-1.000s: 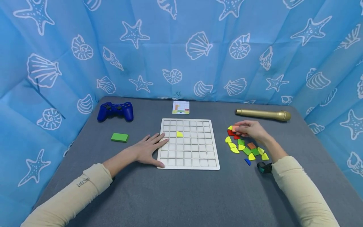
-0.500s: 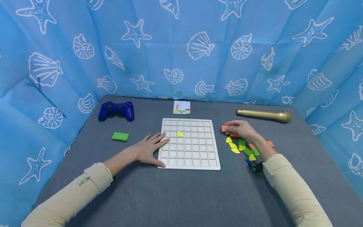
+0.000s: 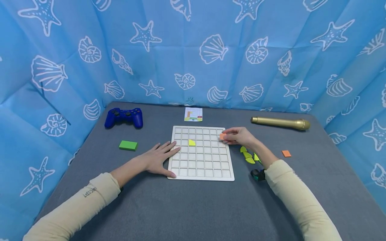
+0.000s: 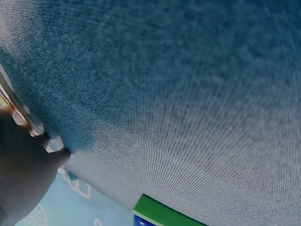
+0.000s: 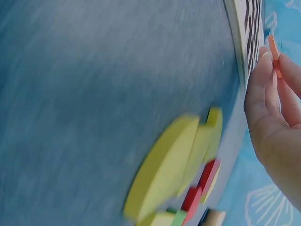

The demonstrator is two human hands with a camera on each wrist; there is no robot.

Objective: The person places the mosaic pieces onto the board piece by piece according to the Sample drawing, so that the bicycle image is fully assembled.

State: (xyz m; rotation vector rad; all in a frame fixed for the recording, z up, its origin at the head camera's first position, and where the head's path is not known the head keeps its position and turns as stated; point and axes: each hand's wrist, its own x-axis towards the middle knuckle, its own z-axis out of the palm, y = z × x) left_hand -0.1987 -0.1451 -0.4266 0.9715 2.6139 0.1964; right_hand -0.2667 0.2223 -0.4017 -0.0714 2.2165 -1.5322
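Observation:
A white grid board (image 3: 200, 176) lies mid-table, with one yellow quarter-circle tile (image 3: 192, 142) in its upper left part. My left hand (image 3: 156, 158) rests spread on the board's left edge, fingers straight; the left wrist view shows this hand (image 4: 28, 162) dark at the border. Between thumb and fingers my right hand (image 3: 239, 136) pinches an orange square tile (image 3: 222, 136) over the board's upper right edge. Seen from the right wrist, the orange tile (image 5: 274, 55) is held edge-on, and yellow tiles (image 5: 164, 165) and red tiles (image 5: 207, 174) lie below the hand.
A small pattern card (image 3: 193, 114) lies behind the board. At left are a blue game controller (image 3: 123, 117) and a green block (image 3: 128, 145). To the right are a gold microphone (image 3: 280, 123), a loose orange tile (image 3: 286, 153) and yellow tiles (image 3: 248, 156) partly behind the right arm.
My right hand has carried the orange tile leftward from the tile pile to the board's right edge. The left hand stays in place on the board.

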